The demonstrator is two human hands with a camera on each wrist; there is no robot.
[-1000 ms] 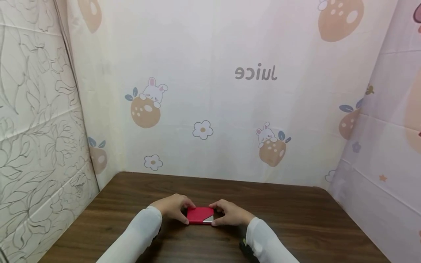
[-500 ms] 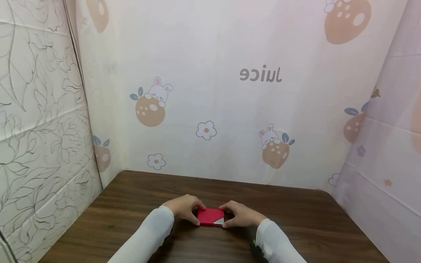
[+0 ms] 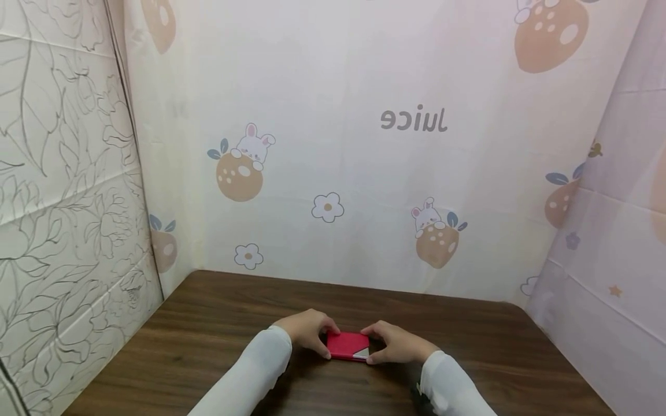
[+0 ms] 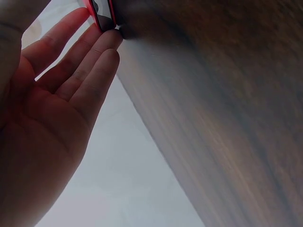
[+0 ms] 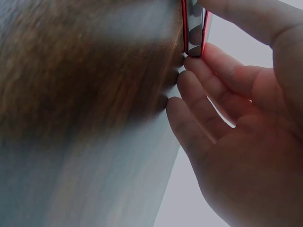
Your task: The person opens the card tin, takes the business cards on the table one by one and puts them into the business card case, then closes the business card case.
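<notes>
A flat red card case (image 3: 344,344) with a silver corner at its near right lies on the brown wooden table (image 3: 229,323). My left hand (image 3: 308,331) holds its left end, thumb at the near corner and index finger at the far one. On the opposite end, my right hand (image 3: 402,343) grips in the same way. Both wrist views show the end of the case, a silvery strip between red rims. The remaining fingers of the left hand (image 4: 57,113) stretch out beneath or beside the case; those of the right hand (image 5: 236,118) curve loosely near the tabletop.
Behind the table hangs a pale curtain (image 3: 338,156) printed with fruit, rabbits and flowers. A line-drawn floral sheet (image 3: 67,173) covers the left side, and another printed sheet (image 3: 614,242) closes off the right. The table's far edge meets the back curtain.
Both hands have slid right across the table with the card case between them. The head view has also shifted a little. The grip looks the same.
</notes>
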